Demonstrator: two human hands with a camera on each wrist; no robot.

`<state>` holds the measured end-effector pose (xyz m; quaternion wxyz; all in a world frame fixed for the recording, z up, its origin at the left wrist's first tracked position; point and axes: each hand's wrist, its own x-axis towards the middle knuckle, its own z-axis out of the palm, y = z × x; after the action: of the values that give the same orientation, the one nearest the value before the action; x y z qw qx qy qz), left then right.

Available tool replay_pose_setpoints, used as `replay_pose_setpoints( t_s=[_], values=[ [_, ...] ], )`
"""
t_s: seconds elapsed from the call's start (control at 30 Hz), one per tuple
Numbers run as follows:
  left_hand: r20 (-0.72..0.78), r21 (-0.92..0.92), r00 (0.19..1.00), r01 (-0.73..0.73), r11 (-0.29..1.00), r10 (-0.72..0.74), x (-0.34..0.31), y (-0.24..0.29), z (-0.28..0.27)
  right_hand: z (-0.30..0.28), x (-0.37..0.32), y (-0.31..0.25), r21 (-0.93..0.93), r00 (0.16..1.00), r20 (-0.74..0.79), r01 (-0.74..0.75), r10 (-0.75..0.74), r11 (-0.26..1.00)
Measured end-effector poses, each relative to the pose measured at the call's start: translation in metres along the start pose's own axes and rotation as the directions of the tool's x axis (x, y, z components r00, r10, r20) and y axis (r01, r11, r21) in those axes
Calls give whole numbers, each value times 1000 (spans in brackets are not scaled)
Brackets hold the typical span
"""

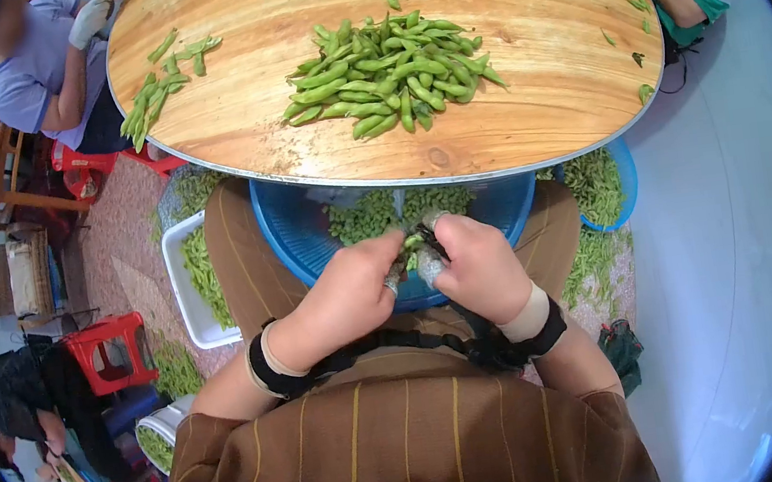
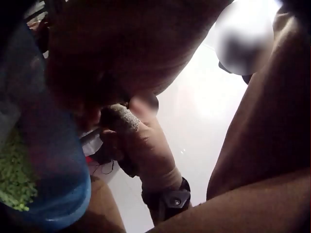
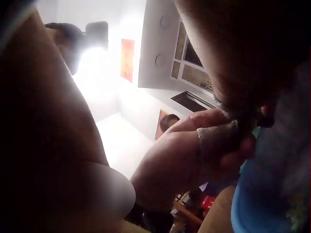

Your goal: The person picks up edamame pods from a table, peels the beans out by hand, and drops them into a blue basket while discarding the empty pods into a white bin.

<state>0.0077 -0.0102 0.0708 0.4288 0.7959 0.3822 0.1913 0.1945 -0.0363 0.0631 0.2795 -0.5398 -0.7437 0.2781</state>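
Both hands meet over a blue basin (image 1: 275,240), fingertips together. My left hand (image 1: 347,279) and right hand (image 1: 485,262) pinch a green soybean pod (image 1: 412,243) between them; the fingers cover much of it. Grey-white tape wraps some fingers, such as the right thumb's side (image 1: 429,264). Shelled green beans (image 1: 364,217) lie in the basin below. The left wrist view shows the right hand (image 2: 148,145) with its black wristband, and the right wrist view shows the left hand (image 3: 177,150), both dark. On the round wooden table (image 1: 224,97) ahead sits a pile of soybean pods (image 1: 389,72).
The table's edge (image 1: 398,184) overhangs the basin. A white tub (image 1: 181,285) of pods stands left, a blue tub (image 1: 631,177) right. Loose pods (image 1: 602,272) lie on the floor. Other people sit at the table, one in a lilac shirt (image 1: 24,83). A red stool (image 1: 111,352) stands left.
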Motion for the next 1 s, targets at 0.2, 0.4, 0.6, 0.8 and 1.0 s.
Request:
replay_pose_setpoints(
  t_s=[0.2, 0.4, 0.6, 0.8, 1.0],
  values=[
    [136, -56, 979, 158, 986, -149, 1, -11, -5, 13, 2, 15, -42, 998, 6, 65, -65, 997],
    [298, -387, 901, 416, 823, -315, 1, -20, -10, 12, 4, 13, -54, 995, 78, 65, -61, 996],
    [424, -514, 816, 574, 637, -393, 1, -34, -14, 10, 7, 17, 61, 1000, -1, -9, 9, 998],
    [122, -86, 979, 173, 981, -162, 5, -26, -2, 23, 9, 24, 59, 1000, 15, 13, -14, 998],
    [134, -146, 981, 160, 976, -140, 1, -34, -2, 33, 12, 36, 82, 998, -9, -65, 66, 994]
  ],
)
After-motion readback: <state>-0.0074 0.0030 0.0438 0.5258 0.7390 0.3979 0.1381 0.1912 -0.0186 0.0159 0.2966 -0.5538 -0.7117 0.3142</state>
